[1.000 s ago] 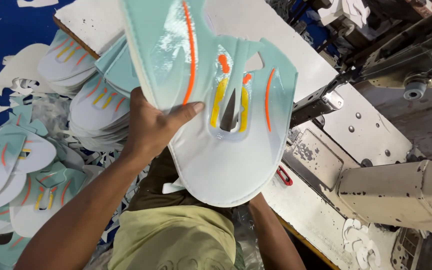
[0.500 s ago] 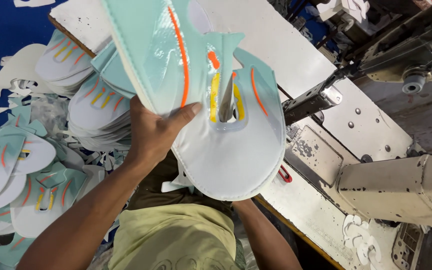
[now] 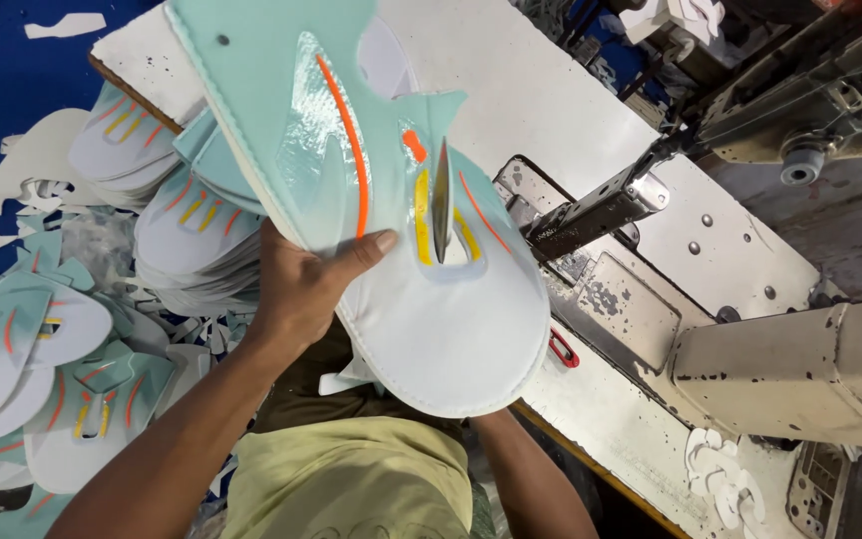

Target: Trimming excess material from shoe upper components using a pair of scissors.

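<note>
A flat shoe upper piece [image 3: 431,329], mint green and white with orange and yellow stripes, is held up close to the camera. My left hand [image 3: 301,289] grips its left edge, with the thumb lying across the top face. My right forearm [image 3: 531,479] reaches up under the piece, and the hand itself is hidden behind it. The piece hangs over the near edge of the white table [image 3: 551,90], just left of the sewing machine's needle arm [image 3: 601,210].
A beige sewing machine [image 3: 800,349] fills the right side. Stacks of similar pieces [image 3: 192,230] stand on the left, with several loose ones [image 3: 22,339] spread below them. A small red clip [image 3: 563,347] lies on the machine bed.
The piece has tilted and shifted left, so its mint part now reaches further up and left. My left thumb keeps its grip. More of the needle arm shows.
</note>
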